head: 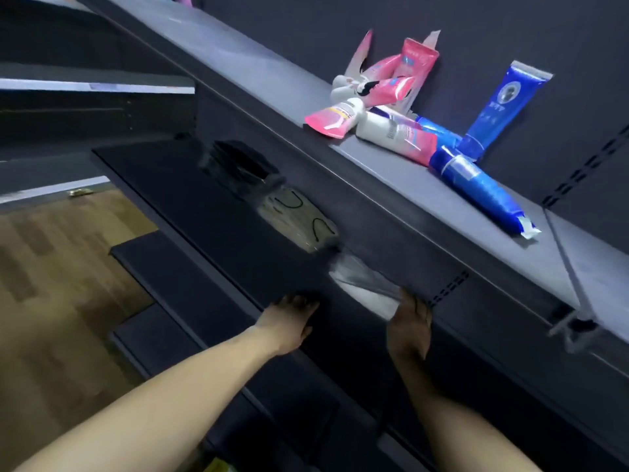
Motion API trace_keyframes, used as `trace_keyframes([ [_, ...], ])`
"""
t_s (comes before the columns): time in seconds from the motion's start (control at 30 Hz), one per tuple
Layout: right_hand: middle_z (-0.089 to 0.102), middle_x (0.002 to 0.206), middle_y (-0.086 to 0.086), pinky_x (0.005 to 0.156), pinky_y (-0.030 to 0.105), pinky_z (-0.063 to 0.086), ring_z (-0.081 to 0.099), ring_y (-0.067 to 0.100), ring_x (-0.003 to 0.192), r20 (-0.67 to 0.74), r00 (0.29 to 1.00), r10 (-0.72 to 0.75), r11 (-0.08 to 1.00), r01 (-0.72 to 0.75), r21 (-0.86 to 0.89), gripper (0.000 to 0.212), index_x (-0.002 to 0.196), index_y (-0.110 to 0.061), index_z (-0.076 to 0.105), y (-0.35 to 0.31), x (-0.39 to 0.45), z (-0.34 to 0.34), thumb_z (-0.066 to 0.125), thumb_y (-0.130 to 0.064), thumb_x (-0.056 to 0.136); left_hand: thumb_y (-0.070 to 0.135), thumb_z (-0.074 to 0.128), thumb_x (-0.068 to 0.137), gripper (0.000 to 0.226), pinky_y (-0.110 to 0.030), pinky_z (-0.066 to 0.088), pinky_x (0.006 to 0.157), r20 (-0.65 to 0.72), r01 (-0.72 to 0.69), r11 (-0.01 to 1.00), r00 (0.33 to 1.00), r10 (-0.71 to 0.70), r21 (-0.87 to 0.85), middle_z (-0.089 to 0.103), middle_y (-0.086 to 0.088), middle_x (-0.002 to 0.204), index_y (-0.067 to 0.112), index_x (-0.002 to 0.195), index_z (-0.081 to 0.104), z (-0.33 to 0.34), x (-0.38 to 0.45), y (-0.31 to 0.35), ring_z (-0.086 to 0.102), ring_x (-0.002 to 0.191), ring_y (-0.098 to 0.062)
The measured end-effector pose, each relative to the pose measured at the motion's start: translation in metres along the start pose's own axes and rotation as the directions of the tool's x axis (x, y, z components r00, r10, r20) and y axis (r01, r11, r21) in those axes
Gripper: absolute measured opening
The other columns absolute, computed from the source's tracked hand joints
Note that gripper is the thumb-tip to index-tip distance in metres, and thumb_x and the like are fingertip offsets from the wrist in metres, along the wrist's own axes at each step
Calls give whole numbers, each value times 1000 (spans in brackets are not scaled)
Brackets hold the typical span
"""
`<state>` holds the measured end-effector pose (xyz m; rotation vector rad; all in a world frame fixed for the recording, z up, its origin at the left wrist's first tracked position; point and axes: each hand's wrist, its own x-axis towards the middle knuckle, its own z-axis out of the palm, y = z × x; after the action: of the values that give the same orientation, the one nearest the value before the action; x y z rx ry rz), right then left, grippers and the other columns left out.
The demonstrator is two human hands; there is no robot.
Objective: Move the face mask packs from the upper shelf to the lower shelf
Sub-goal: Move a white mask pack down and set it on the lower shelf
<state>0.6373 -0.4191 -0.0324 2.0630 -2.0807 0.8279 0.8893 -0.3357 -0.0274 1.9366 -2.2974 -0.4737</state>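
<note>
Both bare forearms reach up from the bottom edge toward a dark shelf above wood flooring. Left hand lies flat, fingers loose, holding nothing. Right hand touches a white mask pack at its fingertips; grip unclear. Beige pack and black pack lie beyond the fingers.

A heap of pink tubes lies on the grey top shelf, leaning against the dark back wall. Just right of the heap, a blue tube stands propped against that wall. In front of it, another blue tube lies flat, near the heap's right end. Far left of the heap and below it, a wood-pattern floor shows.
</note>
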Motion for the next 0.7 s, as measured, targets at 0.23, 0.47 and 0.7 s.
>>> trace_keyframes([
  [0.23, 32, 160, 7, 116, 47, 28, 26, 31, 145, 126, 960, 250, 967, -241, -80, 65, 154, -25, 32, -12, 31, 24, 42, -3, 94, 53, 40, 101, 62, -46, 8, 122, 125, -144, 985, 980, 155, -90, -3, 8, 165, 35, 156, 19, -7, 44, -49, -5, 152, -25],
  [0.47, 16, 164, 9, 112, 52, 27, 11, 32, 148, 279, 914, 294, 956, -285, -74, 76, 158, -25, 19, -16, 22, 24, 57, -13, 93, 52, 40, 101, 76, -41, 11, 121, 66, -226, 966, 970, 236, -123, 2, -4, 166, 21, 159, 3, -9, 74, -45, 6, 151, -28],
  [0.7, 15, 164, 9, 116, 53, 28, 11, 30, 149, 184, 857, 482, 842, -511, 172, 66, 156, -19, 23, -19, 3, 19, 51, -15, 97, 48, 43, 100, 76, -39, 17, 119, -11, -242, 965, 970, 242, -98, 9, -7, 164, 16, 158, 6, -9, 77, -39, 13, 149, -29],
])
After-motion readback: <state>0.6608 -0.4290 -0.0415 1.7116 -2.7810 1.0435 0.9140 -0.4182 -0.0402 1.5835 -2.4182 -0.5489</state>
